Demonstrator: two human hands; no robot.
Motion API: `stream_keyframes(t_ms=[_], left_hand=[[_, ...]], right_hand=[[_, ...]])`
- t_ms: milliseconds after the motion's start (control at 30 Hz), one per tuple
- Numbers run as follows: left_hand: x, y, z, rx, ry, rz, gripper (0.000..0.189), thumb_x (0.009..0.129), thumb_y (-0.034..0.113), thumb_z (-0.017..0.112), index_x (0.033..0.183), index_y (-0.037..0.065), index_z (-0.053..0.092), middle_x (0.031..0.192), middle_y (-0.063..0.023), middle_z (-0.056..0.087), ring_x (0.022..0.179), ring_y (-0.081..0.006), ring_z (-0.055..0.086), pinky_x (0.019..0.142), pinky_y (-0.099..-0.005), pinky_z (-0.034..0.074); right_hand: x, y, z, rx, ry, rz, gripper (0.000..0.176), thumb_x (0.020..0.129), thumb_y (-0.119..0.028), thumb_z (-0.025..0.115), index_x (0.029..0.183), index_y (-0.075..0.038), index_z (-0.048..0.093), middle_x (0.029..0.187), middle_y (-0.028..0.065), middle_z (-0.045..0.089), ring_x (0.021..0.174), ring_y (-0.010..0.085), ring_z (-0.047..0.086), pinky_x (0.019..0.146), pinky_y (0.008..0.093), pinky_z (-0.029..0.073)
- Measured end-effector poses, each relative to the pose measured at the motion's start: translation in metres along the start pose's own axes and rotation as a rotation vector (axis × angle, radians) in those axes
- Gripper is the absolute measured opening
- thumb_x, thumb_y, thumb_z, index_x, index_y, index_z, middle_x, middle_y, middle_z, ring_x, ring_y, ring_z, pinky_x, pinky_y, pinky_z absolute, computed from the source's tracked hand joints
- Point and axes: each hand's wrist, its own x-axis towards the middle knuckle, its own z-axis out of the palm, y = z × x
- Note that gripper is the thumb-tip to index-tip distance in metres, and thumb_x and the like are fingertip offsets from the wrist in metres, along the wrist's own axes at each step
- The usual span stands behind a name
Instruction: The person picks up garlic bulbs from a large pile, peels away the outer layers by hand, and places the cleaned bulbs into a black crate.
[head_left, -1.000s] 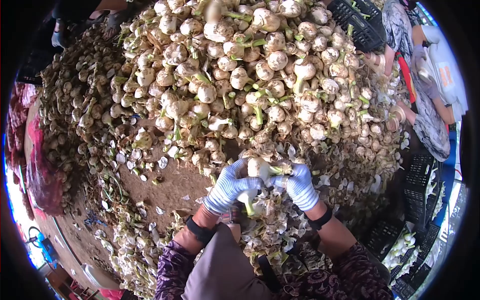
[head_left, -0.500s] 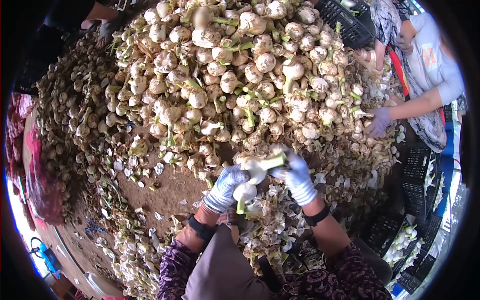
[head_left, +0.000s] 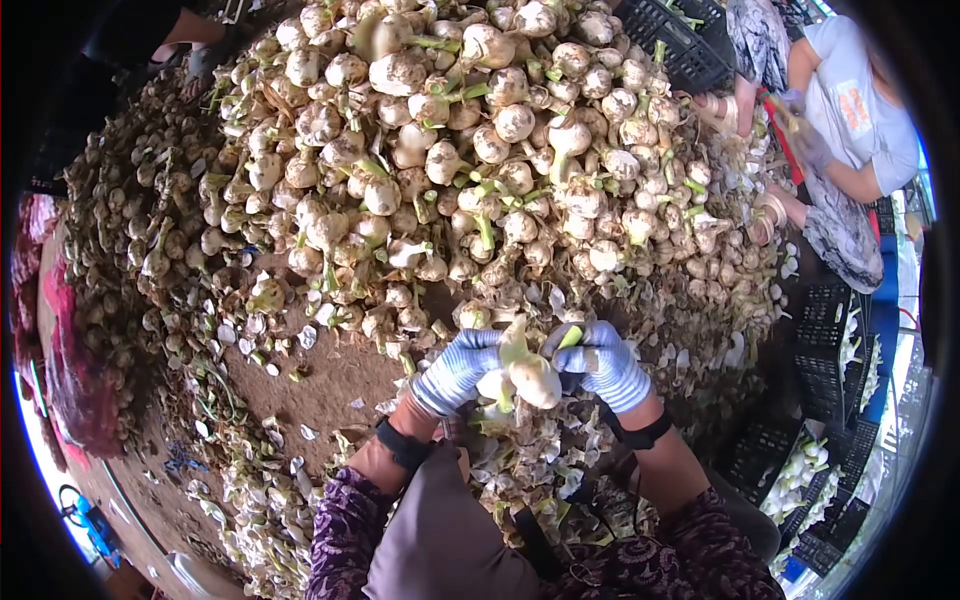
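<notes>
My left hand (head_left: 458, 372), in a striped glove, is closed around garlic. A pale garlic bulb (head_left: 535, 383) with its peeled stem upright sticks out past its fingertips, and part of a second bulb (head_left: 493, 386) shows below the fingers. Close on the right, my right hand (head_left: 607, 368), gloved alike, has its fingers bent around a short green garlic stalk (head_left: 571, 337). Whether that stalk is joined to a bulb cannot be seen. Both hands are above a litter of papery garlic skins (head_left: 540, 445), just in front of the big garlic heap (head_left: 480, 150).
Another person (head_left: 850, 105) sits at the right edge of the heap. Black crates (head_left: 828, 330) stand at the right, some with trimmed white garlic (head_left: 800, 475). A further black crate (head_left: 680, 40) is behind the heap. Pink mesh sacks (head_left: 80, 370) lie at left. A foot (head_left: 200, 65) shows top left.
The upper bulb has turned so its stem points up, and my right hand has shifted slightly down and right. The other person's gloved hand has left the heap and moved up toward their body.
</notes>
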Motion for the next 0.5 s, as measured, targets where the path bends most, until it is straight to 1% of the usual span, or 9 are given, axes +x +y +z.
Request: stream_keyframes(t_ms=[33, 133, 200, 267, 300, 333, 400, 467, 500], left_hand=[[0.003, -0.002, 0.006, 0.01, 0.111, 0.038, 0.017, 0.079, 0.011, 0.065, 0.091, -0.002, 0.066, 0.078, -0.0047, 0.065, 0.068, -0.0083, 0.059, 0.064, -0.0234, 0.049], [0.007, 0.028, 0.028, 0.293, 0.155, 0.079, 0.018, 0.078, 0.006, 0.063, 0.092, -0.003, 0.067, 0.081, -0.0071, 0.066, 0.071, -0.0094, 0.06, 0.064, -0.0233, 0.048], [0.005, 0.036, 0.05, 0.439, 0.021, 0.254, 0.018, 0.078, 0.003, 0.063, 0.096, 0.002, 0.067, 0.091, -0.008, 0.066, 0.075, -0.0142, 0.061, 0.069, -0.0273, 0.049], [0.004, 0.031, 0.071, 0.68, -0.12, 0.403, 0.023, 0.075, 0.001, 0.063, 0.097, 0.008, 0.067, 0.084, -0.0091, 0.066, 0.066, -0.02, 0.063, 0.064, -0.0287, 0.05], [0.008, 0.013, 0.074, 0.871, -0.199, 0.516, 0.023, 0.074, 0.005, 0.063, 0.096, 0.011, 0.067, 0.087, -0.011, 0.066, 0.069, -0.0245, 0.064, 0.066, -0.0312, 0.051], [0.006, 0.001, 0.072, 1.145, -0.216, 0.461, 0.018, 0.075, 0.011, 0.062, 0.092, 0.011, 0.067, 0.084, -0.0091, 0.065, 0.069, -0.0268, 0.063, 0.066, -0.0323, 0.051], [0.01, -0.004, 0.051, 1.362, -0.068, 0.468, 0.015, 0.075, 0.016, 0.06, 0.087, 0.009, 0.066, 0.079, -0.0077, 0.064, 0.068, -0.0287, 0.062, 0.064, -0.0343, 0.051], [0.013, -0.005, 0.006, 1.423, 0.096, 0.547, 0.013, 0.075, 0.018, 0.059, 0.083, 0.008, 0.065, 0.075, -0.0083, 0.062, 0.068, -0.03, 0.061, 0.062, -0.0356, 0.05], [0.016, -0.011, -0.016, 1.534, 0.257, 0.356, 0.014, 0.076, 0.019, 0.06, 0.082, 0.008, 0.064, 0.074, -0.0092, 0.062, 0.067, -0.0297, 0.061, 0.061, -0.0358, 0.05]], right_hand=[[-0.001, 0.003, -0.005, 0.043, 0.03, -0.024, 0.016, 0.069, -0.003, 0.065, 0.082, 0.004, 0.064, 0.081, 0.0087, 0.065, 0.073, 0.0152, 0.06, 0.068, 0.0271, 0.049], [-0.003, 0.025, -0.029, 0.013, 0.321, 0.025, 0.014, 0.071, 0.001, 0.063, 0.085, 0.004, 0.064, 0.083, 0.009, 0.065, 0.071, 0.0162, 0.061, 0.068, 0.027, 0.049], [0.004, 0.024, -0.027, -0.015, 0.369, -0.186, 0.011, 0.075, 0.003, 0.061, 0.085, 0.003, 0.064, 0.079, 0.0057, 0.063, 0.07, 0.0147, 0.061, 0.065, 0.0251, 0.05], [0.007, 0.009, -0.008, 0.037, 0.494, -0.179, 0.014, 0.073, -0.003, 0.059, 0.085, 0.004, 0.062, 0.078, 0.0067, 0.062, 0.067, 0.0138, 0.059, 0.067, 0.0242, 0.05], [0.006, -0.005, 0.001, 0.275, 0.545, -0.067, 0.018, 0.074, -0.004, 0.063, 0.089, 0.003, 0.059, 0.08, 0.0077, 0.062, 0.069, 0.0164, 0.061, 0.069, 0.0264, 0.052], [0.012, 0.005, -0.012, 0.206, 0.584, -0.113, 0.01, 0.079, -0.007, 0.06, 0.085, 0.001, 0.063, 0.074, 0.0067, 0.062, 0.064, 0.0168, 0.061, 0.054, 0.026, 0.049], [0.007, -0.019, -0.001, 0.366, 0.733, 0.055, 0.017, 0.08, -0.011, 0.058, 0.092, 0.0, 0.061, 0.073, 0.0076, 0.062, 0.062, 0.0185, 0.061, 0.042, 0.0257, 0.045], [-0.001, -0.014, -0.022, 0.584, 0.699, 0.159, 0.029, 0.081, -0.019, 0.055, 0.104, -0.001, 0.056, 0.083, 0.0116, 0.062, 0.058, 0.0208, 0.06, 0.034, 0.0256, 0.041], [-0.007, -0.024, -0.019, 0.723, 0.621, 0.167, 0.032, 0.08, -0.02, 0.056, 0.106, -0.002, 0.056, 0.086, 0.0128, 0.062, 0.058, 0.0216, 0.059, 0.034, 0.0268, 0.042]])
